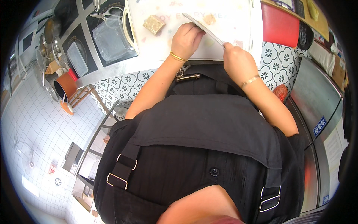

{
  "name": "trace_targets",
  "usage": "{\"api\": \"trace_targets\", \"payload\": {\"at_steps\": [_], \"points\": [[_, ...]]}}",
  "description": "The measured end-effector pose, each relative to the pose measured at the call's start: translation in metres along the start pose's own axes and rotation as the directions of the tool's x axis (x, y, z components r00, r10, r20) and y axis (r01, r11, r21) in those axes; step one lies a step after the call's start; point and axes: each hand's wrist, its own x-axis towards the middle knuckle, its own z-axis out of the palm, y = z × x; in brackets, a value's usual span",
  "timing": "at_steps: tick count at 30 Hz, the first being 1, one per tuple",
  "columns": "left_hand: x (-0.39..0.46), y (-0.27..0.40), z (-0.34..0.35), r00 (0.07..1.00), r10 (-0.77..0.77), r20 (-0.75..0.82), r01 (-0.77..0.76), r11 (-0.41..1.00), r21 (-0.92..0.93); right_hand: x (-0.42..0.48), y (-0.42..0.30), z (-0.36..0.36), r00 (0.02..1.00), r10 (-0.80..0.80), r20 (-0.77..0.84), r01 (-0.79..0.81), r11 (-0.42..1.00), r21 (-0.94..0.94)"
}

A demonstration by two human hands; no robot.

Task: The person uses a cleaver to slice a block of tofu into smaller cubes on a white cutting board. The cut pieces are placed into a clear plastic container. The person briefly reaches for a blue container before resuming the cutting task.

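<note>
My right hand (237,61) is closed around the handle end of a knife (208,31), whose blade points up and to the left over a white printed cutting board (173,54). My left hand (186,39) is beside the blade with its fingers bent; whether it holds anything is hidden. A beige block of food (154,25) lies on the board to the left of my left hand. A smaller pale piece of food (209,19) lies just beyond the blade.
Left of the board are a clear plastic bag (112,39), kitchen scissors (107,14) and a clear plastic container (77,59). A brown pot (65,86) stands at the counter's left end. A red stool or seat (280,25) is right of the board, with a steel refrigerator (316,98) farther right.
</note>
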Motion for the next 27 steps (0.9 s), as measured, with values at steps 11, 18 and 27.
{"api": "trace_targets", "payload": {"at_steps": [11,18,27], "points": [[-0.003,0.000,-0.004,1.000,-0.002,0.031,0.001,1.000,0.014,-0.012,-0.004,-0.005,0.997,-0.021,-0.069,0.018,0.999,-0.043],[-0.002,-0.001,-0.002,1.000,0.006,0.014,-0.006,1.000,-0.006,-0.015,-0.008,-0.018,1.000,0.016,0.018,-0.016,0.999,-0.037],[0.003,0.002,-0.004,0.999,0.043,-0.017,-0.044,0.998,-0.053,0.053,0.025,0.019,0.977,-0.132,-0.166,0.158,0.975,0.155]]}}
